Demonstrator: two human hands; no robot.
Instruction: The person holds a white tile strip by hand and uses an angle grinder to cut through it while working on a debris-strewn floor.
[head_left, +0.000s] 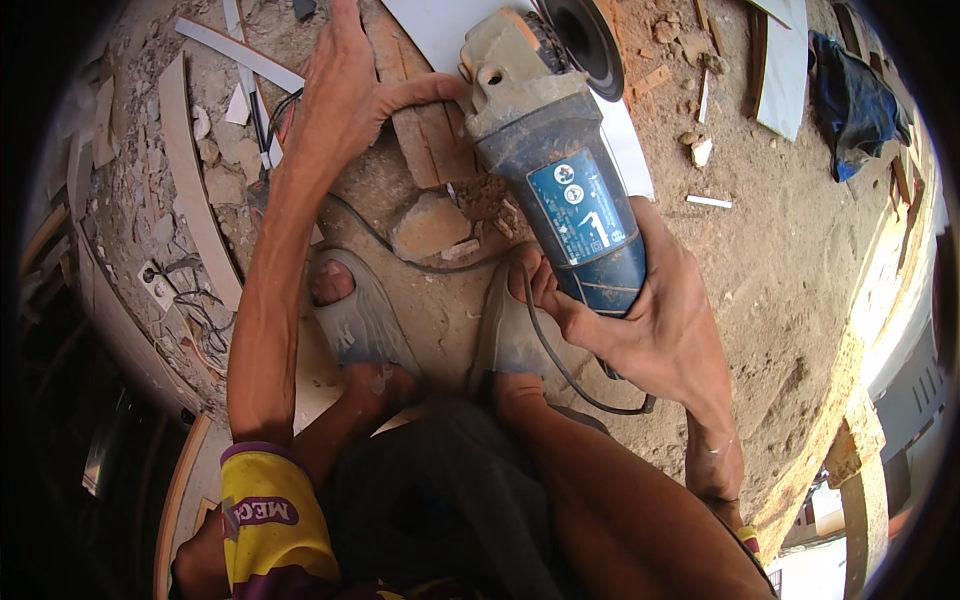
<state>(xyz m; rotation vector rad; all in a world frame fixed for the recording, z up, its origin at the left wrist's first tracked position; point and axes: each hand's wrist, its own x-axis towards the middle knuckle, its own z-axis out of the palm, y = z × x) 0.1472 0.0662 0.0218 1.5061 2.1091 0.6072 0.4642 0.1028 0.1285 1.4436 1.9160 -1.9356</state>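
My right hand (665,315) is wrapped round the rear of a blue angle grinder (610,275), tilted with its head up and to the left. The grinder's dark round disc (590,45) is at the top, above a white board (625,150). A black power cord (555,365) loops below the handle and runs left between my feet and the rubble. My left hand (345,100) is stretched out with its fingers pointing away and its thumb apart, the tip near the grinder's head. Nothing shows in its palm; the fingertips lie at the picture's upper edge.
My sandalled feet (365,310) stand on dusty ground close below the grinder. Ahead lie a reddish brick (432,150) and a pale stone (430,225). Long strips (190,180) and an electrical socket (157,285) with wires are among rubble at left. A dark blue cloth (855,105) lies far right.
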